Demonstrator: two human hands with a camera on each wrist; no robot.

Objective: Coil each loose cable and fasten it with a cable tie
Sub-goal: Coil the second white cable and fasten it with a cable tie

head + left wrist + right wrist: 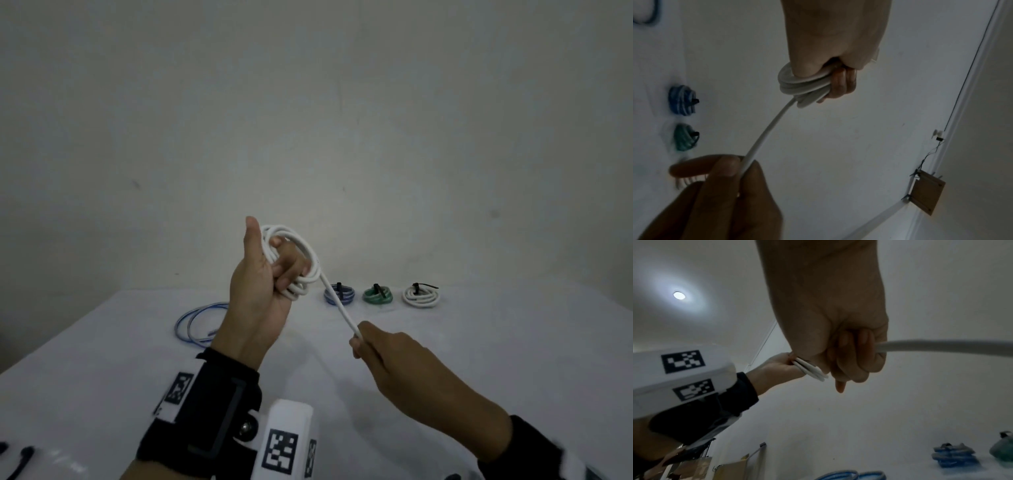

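A white cable [297, 255] is wound in several loops around the fingers of my left hand [274, 274], which is raised above the table with the thumb up. Its free strand [339, 305] runs down and to the right to my right hand [359, 341], which pinches it near the end. In the left wrist view the coil [801, 86] sits under my curled fingers [842, 84] and the strand [766, 134] leads to the right hand [725, 172]. The right wrist view shows the strand [941, 347] leaving the right fist [855, 356].
On the white table [102, 359] behind the hands lie three tied coils: blue [339, 294], green [377, 295] and white [421, 295]. A loose blue cable [198, 322] lies at the left. Black cable ties [20, 459] rest at the near left edge.
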